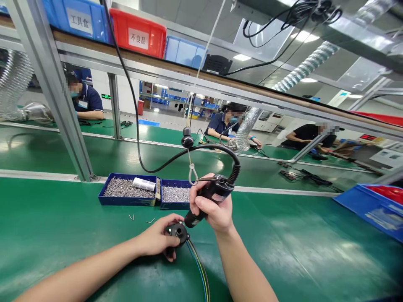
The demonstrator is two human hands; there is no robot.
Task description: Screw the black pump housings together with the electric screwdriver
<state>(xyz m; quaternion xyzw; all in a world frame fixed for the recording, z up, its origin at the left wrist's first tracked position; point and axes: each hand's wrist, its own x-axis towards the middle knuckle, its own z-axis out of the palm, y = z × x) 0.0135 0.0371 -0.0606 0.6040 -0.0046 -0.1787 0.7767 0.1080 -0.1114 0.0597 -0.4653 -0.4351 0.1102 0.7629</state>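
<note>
My left hand (162, 239) grips a small round black motor housing (179, 230) with a hole in its middle, just above the green bench. Blue, yellow and brown wires (199, 264) trail from it toward the front. Wrapped around a black electric screwdriver (209, 197) is my right hand (220, 209). The tool tilts down to the left, its nose close to the housing's upper right edge; whether they touch I cannot tell. A black cable (235, 167) leaves its top, where a wire hook (192, 173) on a hanging cord is attached.
Behind my hands stand a blue tray of long metal pins (118, 187) with a white tube (144, 184) on top, and a blue tray of small metal parts (174, 194). Loose pins (150, 220) lie in front. A blue bin (374, 209) sits right. Co-workers sit beyond the frame.
</note>
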